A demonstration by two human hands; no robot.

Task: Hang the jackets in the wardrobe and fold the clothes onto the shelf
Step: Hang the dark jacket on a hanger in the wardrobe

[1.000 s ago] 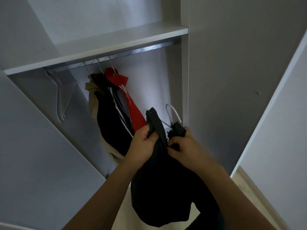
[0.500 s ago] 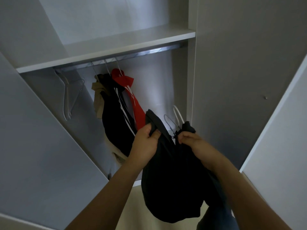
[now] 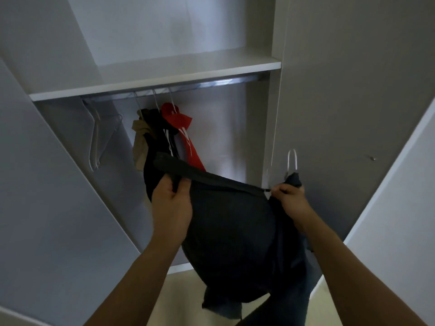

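Your left hand (image 3: 171, 203) pinches the edge of the dark navy fabric jacket (image 3: 235, 234) while your right hand (image 3: 290, 200) grips its other end at the small zip pull, so the jacket hangs stretched between them in front of the open wardrobe. Just above your right hand rises the white wire hanger hook (image 3: 292, 158). Farther in, a red garment (image 3: 182, 128), a black one (image 3: 156, 147) and a beige one (image 3: 140, 142) hang from the shiny metal rail (image 3: 211, 83) under the white shelf (image 3: 164, 78), with bare white hangers (image 3: 95, 137) to their left.
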